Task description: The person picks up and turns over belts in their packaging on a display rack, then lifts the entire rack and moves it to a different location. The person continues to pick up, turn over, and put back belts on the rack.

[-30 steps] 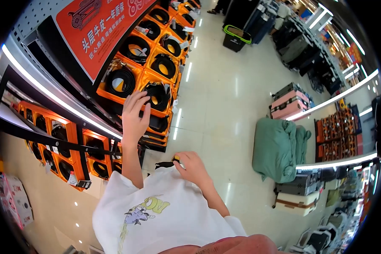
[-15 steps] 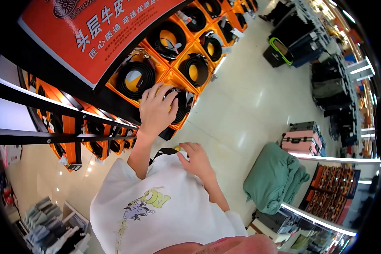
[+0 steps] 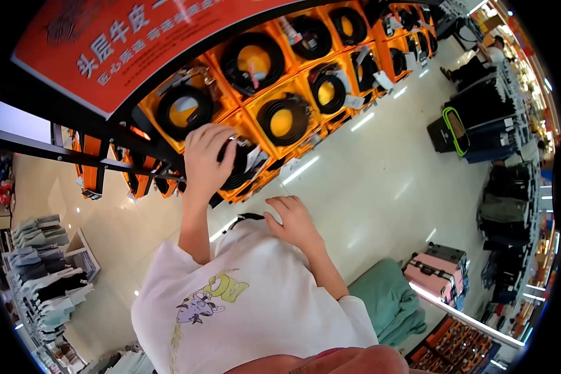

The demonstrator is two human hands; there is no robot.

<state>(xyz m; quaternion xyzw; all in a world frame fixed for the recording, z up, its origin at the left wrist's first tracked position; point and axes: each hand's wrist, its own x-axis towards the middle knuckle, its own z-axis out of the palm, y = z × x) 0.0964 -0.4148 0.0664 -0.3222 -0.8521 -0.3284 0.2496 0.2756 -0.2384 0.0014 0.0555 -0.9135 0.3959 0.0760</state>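
My left hand [image 3: 204,159] reaches up to an orange display shelf [image 3: 265,128] of coiled black belts. Its fingers curl over one coiled belt [image 3: 240,168] in a lower box. Other belts sit in the boxes around it, such as one up left [image 3: 184,112] and one to the right [image 3: 280,118]. My right hand [image 3: 293,223] lies at the neckline of my white printed shirt [image 3: 243,305], fingers bent and pinched at a black strap [image 3: 246,217].
A red sign with white characters [image 3: 124,43] hangs above the shelf. On the glossy floor are a green bundle [image 3: 389,305], a pink suitcase [image 3: 433,274] and a black bin with a green rim [image 3: 452,128]. Folded clothes [image 3: 43,268] fill shelves at left. A person [image 3: 480,62] stands far off.
My view has swung left and up along the shelf. My left hand has closed further over the coiled belt. The right hand stays at the neckline, and the small yellow piece is hidden now.
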